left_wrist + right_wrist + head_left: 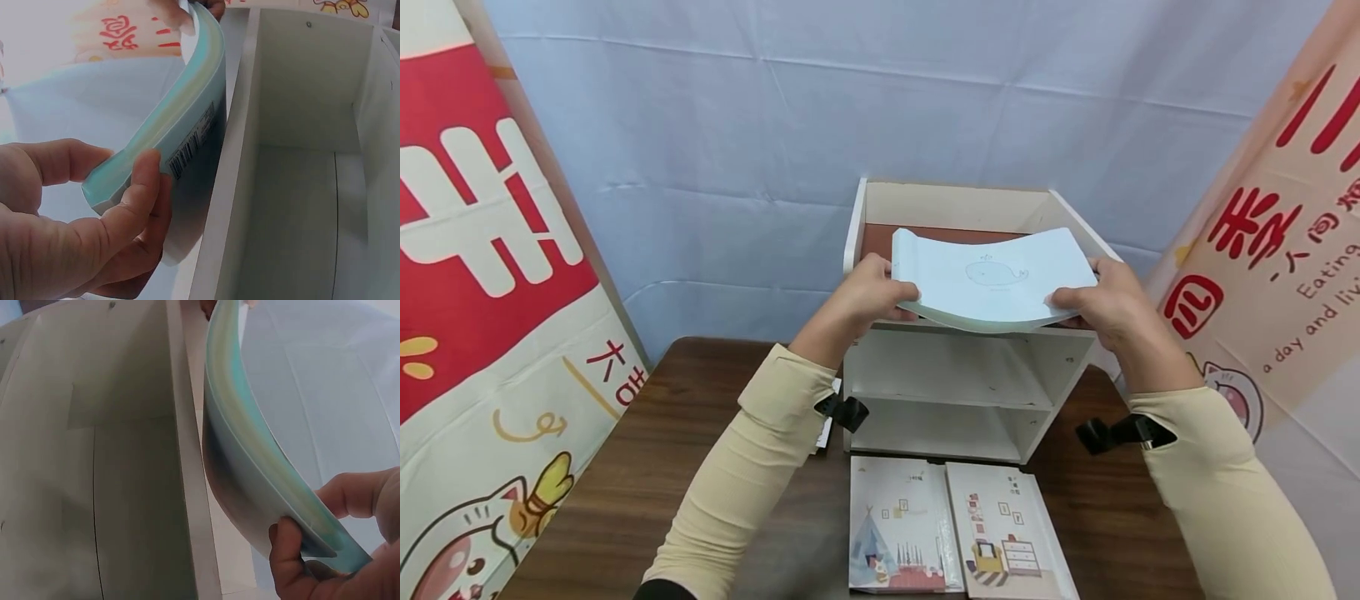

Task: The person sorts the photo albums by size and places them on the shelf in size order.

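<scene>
A light blue notebook (985, 287) with a small whale drawing on its cover sags in the middle above the top of a small white shelf unit (951, 363). My left hand (871, 293) pinches its left end, thumb on the cover and fingers beneath. At the opposite end my right hand (1108, 304) grips it the same way. The left wrist view shows the bowed notebook (200, 94) from its page edge, with a barcode (184, 156) on the underside. In the right wrist view, fingers (289, 550) of my right hand press under the notebook (250, 444).
Below the open top, the shelf unit has two bare compartments. Two illustrated books, one (895, 525) left and one (1007, 533) right, lie in front on the dark wooden table (760, 492). Something white (826, 429) stands beside the unit's left side. Pale blue cloth (775, 167) hangs behind.
</scene>
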The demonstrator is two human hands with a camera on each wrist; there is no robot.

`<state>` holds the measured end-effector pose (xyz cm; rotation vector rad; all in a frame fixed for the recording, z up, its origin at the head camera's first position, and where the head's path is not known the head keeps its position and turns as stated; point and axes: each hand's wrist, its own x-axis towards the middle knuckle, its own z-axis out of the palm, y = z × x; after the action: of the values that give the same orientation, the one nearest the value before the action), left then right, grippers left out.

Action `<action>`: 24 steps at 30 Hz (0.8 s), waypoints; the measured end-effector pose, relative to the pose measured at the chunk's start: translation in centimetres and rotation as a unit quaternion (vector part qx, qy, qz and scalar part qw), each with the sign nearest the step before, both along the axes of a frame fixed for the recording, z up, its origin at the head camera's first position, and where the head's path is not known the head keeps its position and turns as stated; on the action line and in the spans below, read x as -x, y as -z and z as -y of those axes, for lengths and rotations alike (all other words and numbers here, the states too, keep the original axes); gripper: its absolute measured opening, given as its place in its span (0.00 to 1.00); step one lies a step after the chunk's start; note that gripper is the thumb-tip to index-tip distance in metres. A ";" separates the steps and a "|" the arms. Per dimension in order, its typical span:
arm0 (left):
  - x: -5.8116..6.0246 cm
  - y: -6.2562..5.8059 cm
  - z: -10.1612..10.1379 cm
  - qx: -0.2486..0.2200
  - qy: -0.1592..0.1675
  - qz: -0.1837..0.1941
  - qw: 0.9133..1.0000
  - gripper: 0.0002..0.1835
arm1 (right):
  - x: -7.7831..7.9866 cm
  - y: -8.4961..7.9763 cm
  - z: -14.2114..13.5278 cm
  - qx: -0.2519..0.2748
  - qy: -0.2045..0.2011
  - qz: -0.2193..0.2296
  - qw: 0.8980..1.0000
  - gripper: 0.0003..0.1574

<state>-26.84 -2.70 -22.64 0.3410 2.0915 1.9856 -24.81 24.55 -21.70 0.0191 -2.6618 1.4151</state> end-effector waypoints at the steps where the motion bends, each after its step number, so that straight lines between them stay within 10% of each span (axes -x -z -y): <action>1: 0.1 -0.1 0.0 0.009 -0.002 -0.003 1.000 0.09 | 0.1 -0.1 0.0 -0.006 0.001 0.000 1.000 0.40; 24: 1.3 -0.3 -0.8 0.120 -0.051 0.021 0.991 0.22 | 2.4 -2.1 -0.9 -0.071 -0.012 0.066 0.995 0.38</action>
<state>-28.15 -1.90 -22.35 0.1483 2.3307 1.7476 -27.25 25.45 -19.61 -0.0301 -2.8752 1.2738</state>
